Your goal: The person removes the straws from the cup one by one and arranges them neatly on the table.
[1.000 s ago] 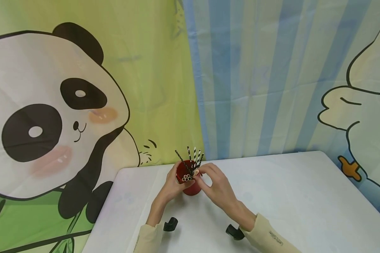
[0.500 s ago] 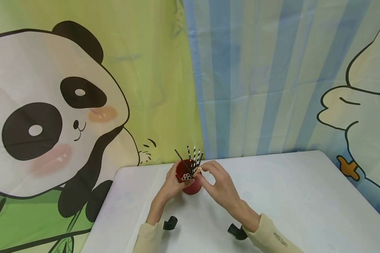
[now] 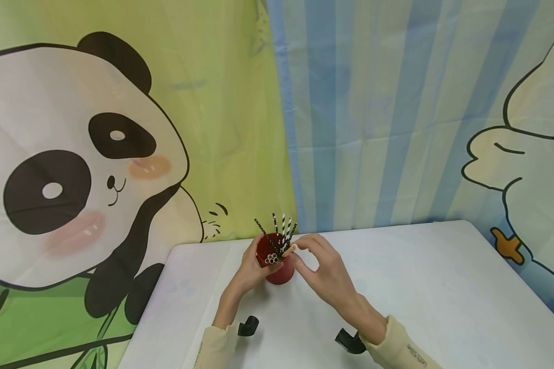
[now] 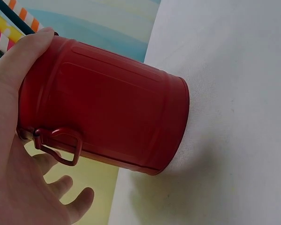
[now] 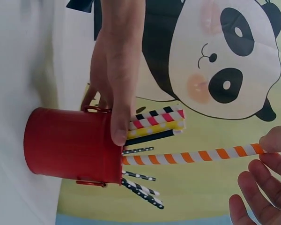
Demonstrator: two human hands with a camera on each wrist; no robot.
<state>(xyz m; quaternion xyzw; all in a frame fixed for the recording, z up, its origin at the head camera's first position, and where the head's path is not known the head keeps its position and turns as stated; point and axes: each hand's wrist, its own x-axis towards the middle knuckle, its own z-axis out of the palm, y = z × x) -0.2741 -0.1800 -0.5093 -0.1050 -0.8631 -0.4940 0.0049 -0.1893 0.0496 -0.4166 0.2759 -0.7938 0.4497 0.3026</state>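
Note:
A small red metal bucket [image 4: 107, 103] with wire side handles stands on the white table. My left hand [image 3: 251, 269] grips it round the rim, with the thumb along the near side and other fingers loosely spread below the handle in the left wrist view. Between thumb and forefinger, my right hand [image 5: 271, 173] pinches the outer end of an orange-and-white striped paper straw [image 5: 192, 157]; its lower end is inside the bucket. Striped and dotted thick straws [image 5: 157, 125] stick out beside the left thumb. Thinner black-and-white straws [image 5: 143, 188] fan out at the far side.
The white table [image 3: 411, 287] stretches mostly to the right of the hands. Behind it hang a panda-printed curtain [image 3: 231, 128] and a blue striped one [image 3: 364, 128]. A black fitting sits by each wrist, such as the left one [image 3: 248, 326].
My right hand has shifted slightly to the right, and the outer end of the orange-striped straw has moved right with it, away from the other straws. The left hand and bucket stay in place.

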